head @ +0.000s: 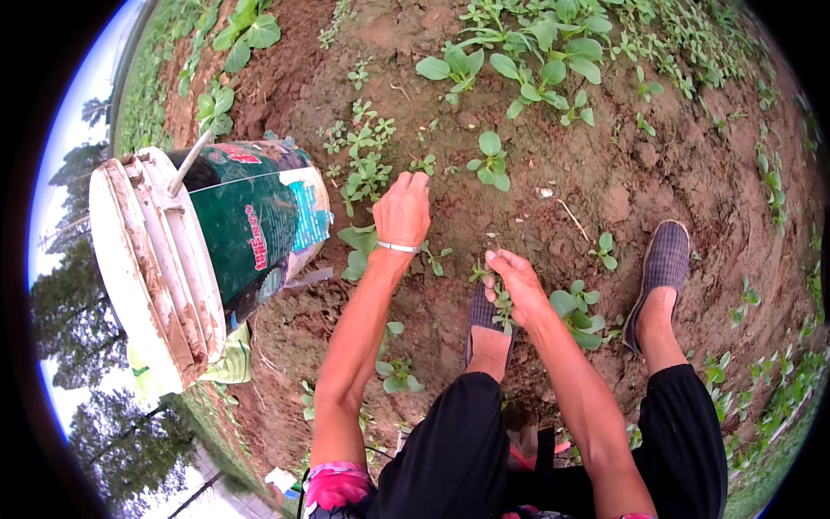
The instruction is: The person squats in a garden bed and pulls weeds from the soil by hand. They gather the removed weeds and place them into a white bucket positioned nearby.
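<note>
My left hand, with a silver bracelet at the wrist, reaches down over the soil. Its fingertips are bent out of sight beside a small weed seedling; whether they grip it is hidden. Purslane-like weeds grow just left of that hand. In my right hand, held low above my shoe, are pulled green weed sprigs. A young leafy vegetable plant stands to the right of my left hand. Another leafy plant grows beside my right forearm.
A soiled plastic bucket with a white rim and green printed label stands at the left, near my left forearm. Denser leafy plants grow ahead. My other shoe rests on the bare soil at the right. A pale bag lies behind the bucket.
</note>
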`<action>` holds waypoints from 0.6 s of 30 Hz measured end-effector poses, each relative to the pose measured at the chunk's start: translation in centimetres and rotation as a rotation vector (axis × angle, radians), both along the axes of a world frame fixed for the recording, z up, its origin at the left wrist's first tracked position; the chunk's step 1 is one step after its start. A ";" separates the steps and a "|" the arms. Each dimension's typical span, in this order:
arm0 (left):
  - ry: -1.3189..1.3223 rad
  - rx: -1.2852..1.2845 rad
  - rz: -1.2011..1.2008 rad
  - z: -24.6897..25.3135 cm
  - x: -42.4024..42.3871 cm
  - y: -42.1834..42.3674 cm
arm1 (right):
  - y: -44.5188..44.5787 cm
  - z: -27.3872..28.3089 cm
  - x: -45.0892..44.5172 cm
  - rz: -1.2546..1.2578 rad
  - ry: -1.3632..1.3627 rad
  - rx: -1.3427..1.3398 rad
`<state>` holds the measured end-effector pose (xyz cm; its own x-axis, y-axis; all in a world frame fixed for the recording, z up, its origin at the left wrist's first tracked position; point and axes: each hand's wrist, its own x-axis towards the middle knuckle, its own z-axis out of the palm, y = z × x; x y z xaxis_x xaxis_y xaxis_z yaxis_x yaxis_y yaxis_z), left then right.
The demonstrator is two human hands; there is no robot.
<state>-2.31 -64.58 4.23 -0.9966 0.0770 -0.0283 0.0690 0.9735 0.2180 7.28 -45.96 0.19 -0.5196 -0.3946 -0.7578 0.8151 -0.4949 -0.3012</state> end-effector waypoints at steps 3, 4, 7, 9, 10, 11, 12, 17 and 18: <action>0.255 -0.467 -0.183 0.4 -1.7 -3.2 | -0.2 0.0 0.1 -0.012 0.018 -0.008; 0.230 -0.513 -0.176 0.6 -1.9 -4.3 | -0.3 0.2 0.0 -0.001 0.014 -0.009; 0.044 -0.604 -0.112 0.9 -2.1 -4.7 | -0.2 0.5 -0.1 0.010 0.006 0.000; -0.042 -0.546 -0.025 0.3 -2.0 -5.3 | -0.2 0.6 -0.1 0.001 0.006 0.004; 0.031 -0.546 -0.064 0.0 -2.0 -6.2 | -0.2 0.6 -0.1 0.004 0.010 0.001; 0.006 -0.560 -0.070 -0.3 -1.9 -6.8 | -0.2 0.7 -0.1 0.008 0.014 -0.002; -0.019 -0.570 -0.076 -0.3 -2.0 -7.0 | -0.2 0.7 -0.1 0.011 0.017 -0.002; -0.249 -0.080 0.097 1.2 -1.9 -6.2 | -0.2 0.6 -0.1 0.018 0.013 0.004; -0.249 -0.026 0.108 1.7 -1.2 -4.8 | -0.2 0.6 -0.1 0.020 0.016 0.003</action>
